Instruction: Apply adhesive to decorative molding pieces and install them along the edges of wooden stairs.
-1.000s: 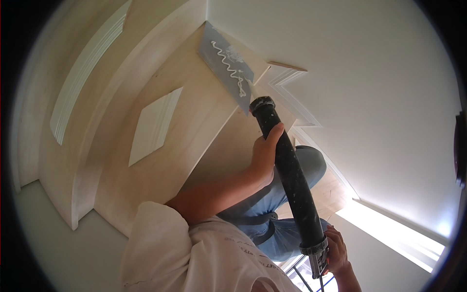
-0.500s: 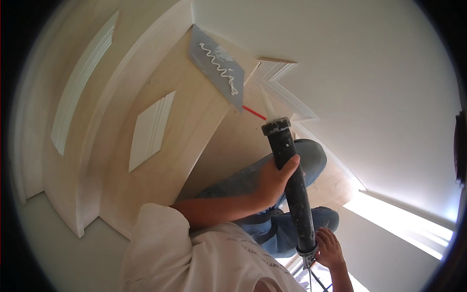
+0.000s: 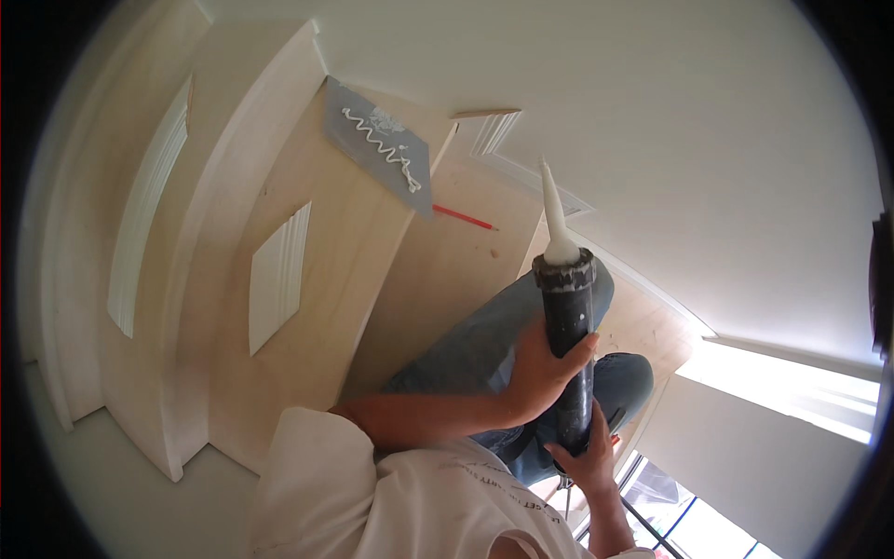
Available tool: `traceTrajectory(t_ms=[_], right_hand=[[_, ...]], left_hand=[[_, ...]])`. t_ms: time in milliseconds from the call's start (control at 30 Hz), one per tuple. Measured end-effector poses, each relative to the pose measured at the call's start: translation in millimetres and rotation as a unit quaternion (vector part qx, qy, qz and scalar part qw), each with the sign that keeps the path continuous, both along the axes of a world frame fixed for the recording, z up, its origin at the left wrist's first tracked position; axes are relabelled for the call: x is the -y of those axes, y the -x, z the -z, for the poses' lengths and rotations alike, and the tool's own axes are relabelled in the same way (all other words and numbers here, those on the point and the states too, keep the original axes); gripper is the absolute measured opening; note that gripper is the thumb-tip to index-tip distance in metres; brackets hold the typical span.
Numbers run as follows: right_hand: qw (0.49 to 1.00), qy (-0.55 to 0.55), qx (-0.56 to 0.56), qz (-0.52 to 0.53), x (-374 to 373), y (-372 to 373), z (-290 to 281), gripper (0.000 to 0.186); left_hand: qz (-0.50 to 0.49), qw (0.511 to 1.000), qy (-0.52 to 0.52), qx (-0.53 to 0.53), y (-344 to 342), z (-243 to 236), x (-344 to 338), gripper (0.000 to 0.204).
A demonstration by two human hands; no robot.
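I hold a black caulking gun point(image 3: 570, 321) upright over my knees, its white nozzle point(image 3: 552, 210) pointing up and away from me. My left hand point(image 3: 540, 373) wraps around the middle of the barrel. Lower down, my right hand point(image 3: 582, 458) grips the gun at its handle end. A grey flat piece point(image 3: 377, 144) with a white zigzag bead of adhesive lies on the pale wooden step ahead, well apart from the nozzle tip. A red pencil point(image 3: 464, 217) lies on the wood just beyond it.
Pale wooden stair steps point(image 3: 335, 307) curve round on the left, with two white ribbed panels point(image 3: 279, 275) lying on them. A white wall point(image 3: 708, 140) fills the right side. My knees in blue jeans point(image 3: 484, 345) are under the gun. A bright window opening point(image 3: 782, 382) is at lower right.
The gun has drawn back from the grey piece toward my body, and its nozzle now stands free. My left hand has slid lower on the barrel.
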State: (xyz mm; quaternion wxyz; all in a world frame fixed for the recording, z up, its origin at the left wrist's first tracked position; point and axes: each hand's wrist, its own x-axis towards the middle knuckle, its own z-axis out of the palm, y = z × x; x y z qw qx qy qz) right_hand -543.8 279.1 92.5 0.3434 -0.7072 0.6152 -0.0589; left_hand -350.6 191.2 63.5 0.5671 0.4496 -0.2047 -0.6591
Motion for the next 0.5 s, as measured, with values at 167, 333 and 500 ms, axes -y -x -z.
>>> traceTrajectory(t_ms=[167,333,500], right_hand=[[0.985,-0.092,-0.040,0.139,-3,0,0,0.088],[0.977,-0.023,-0.084,0.193,-13,34,4,0.059],[0.960,0.024,-0.044,0.277,-22,70,26,0.052]], left_hand=[[0.068,0.998,0.005,0.014,18,-7,-10,0.043],[0.194,0.971,0.121,0.065,44,-9,-14,0.055],[0.338,0.907,0.187,0.169,63,-3,-3,0.034]])
